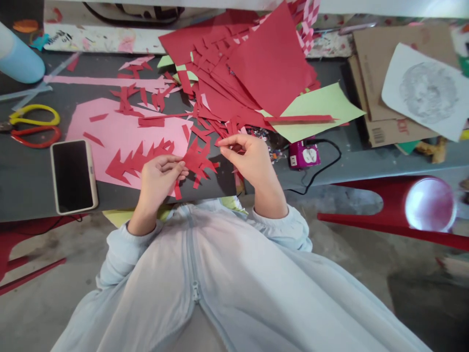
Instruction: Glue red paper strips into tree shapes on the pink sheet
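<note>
My left hand [161,173] pinches a jagged red paper cut-out [198,164] over the dark table's front edge. My right hand [247,154] is closed in a pinch on a small red paper scrap [222,141] just to the right of it. A longer zigzag red cut-out [137,159] lies on a pink sheet [113,132] beside my left hand. Behind both hands sits a big pile of red paper sheets [256,68] and strips.
A phone [73,176] lies face up at the left front. Scissors with yellow and red handles [32,128] are at the far left. A green sheet [322,110], a small magenta device [304,155] with a black cord, cardboard [381,63] and a drawing [427,93] lie right.
</note>
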The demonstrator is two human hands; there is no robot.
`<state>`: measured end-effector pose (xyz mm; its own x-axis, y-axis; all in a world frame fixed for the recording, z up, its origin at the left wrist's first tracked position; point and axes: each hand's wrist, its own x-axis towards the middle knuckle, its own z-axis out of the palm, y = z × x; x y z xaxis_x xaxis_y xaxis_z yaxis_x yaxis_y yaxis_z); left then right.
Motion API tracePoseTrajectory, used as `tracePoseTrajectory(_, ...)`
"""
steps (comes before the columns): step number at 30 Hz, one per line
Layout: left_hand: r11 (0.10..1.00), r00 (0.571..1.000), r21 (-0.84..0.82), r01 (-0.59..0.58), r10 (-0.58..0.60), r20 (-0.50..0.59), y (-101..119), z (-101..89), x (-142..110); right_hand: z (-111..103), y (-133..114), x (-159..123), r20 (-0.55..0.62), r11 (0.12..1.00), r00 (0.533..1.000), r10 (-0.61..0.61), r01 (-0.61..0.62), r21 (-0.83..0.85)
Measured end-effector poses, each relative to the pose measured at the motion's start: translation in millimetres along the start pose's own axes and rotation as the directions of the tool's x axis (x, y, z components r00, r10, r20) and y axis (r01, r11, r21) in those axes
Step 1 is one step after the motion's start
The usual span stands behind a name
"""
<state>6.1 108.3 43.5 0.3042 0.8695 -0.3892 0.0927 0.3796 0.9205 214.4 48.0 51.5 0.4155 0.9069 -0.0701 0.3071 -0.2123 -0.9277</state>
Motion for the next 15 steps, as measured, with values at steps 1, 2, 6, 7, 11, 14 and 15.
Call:
tracePoseTrajectory(1,1.0,1.0,0.008,-0.001,0.001,0.003,-1,1.5,1,-1,1,-1,0.011,0.996,1.0,0.022,-0.023,0.081)
tracePoseTrajectory(2,1.0,1.0,0.017,-0.005,0.005,0.009,-2,2.6,1,-2,2,-2,0.026,0.981,0.999,0.044,-0.048,0.19)
tracePoseTrajectory(6,0.998,0.998,0.059,-0.038,0.036,0.044,-7,4.4,3,-5,-2,-3,0.095,0.822,0.991,0.091,-0.128,0.555)
tracePoseTrajectory(7,0.997,0.998,0.071,-0.042,0.039,0.045,-8,4.7,3,-7,-5,-3,0.109,0.798,0.989,0.096,-0.142,0.586)
tracePoseTrajectory(11,0.99,0.998,0.129,-0.064,0.06,0.03,-9,5.8,1,-16,-19,-6,0.162,0.738,0.984,0.074,-0.163,0.655)
tracePoseTrajectory(14,0.965,0.994,0.241,-0.105,0.107,0.005,-8,5.3,-2,-37,-33,-16,0.236,0.678,0.971,-0.044,-0.144,0.721)
tracePoseTrajectory(15,0.95,0.993,0.29,-0.116,0.121,0.002,-8,4.8,-3,-47,-38,-21,0.256,0.661,0.961,-0.105,-0.125,0.74)
